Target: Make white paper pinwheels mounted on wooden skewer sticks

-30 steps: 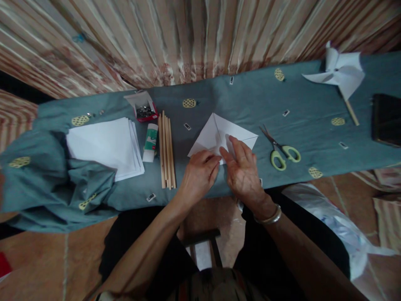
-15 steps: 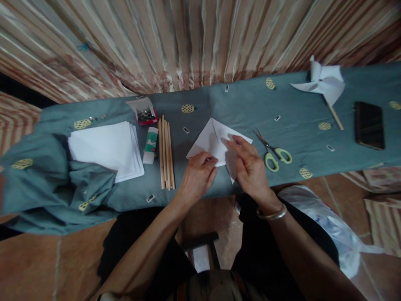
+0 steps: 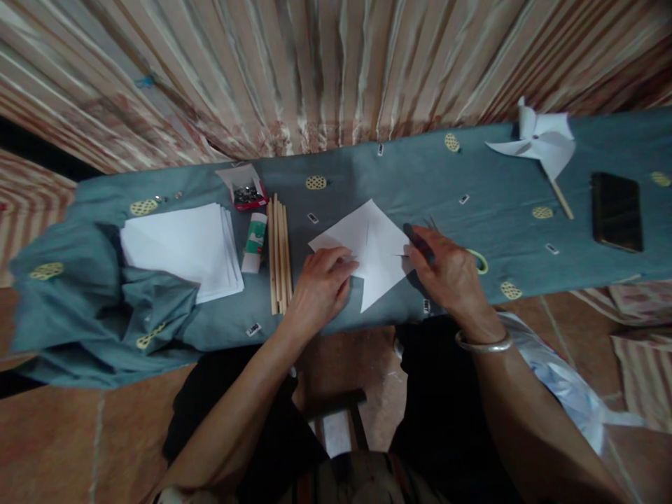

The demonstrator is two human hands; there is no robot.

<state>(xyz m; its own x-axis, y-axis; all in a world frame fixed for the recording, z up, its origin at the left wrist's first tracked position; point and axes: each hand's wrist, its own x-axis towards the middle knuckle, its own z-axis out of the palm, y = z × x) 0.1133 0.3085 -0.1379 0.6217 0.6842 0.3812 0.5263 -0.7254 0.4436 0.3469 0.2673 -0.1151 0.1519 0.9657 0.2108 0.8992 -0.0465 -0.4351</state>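
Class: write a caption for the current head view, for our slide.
Left hand and right hand at a slit white sheet, wooden sticks leftward, a paper pinwheel far right.

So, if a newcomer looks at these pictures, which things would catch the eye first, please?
Probably the white paper, in the middle of the green cloth, with the left hand at its near left edge and the right hand at its right side. Next, perhaps, the white pinwheel towards the right, near the cloth's back edge. Behind, the striped curtain fills the top.
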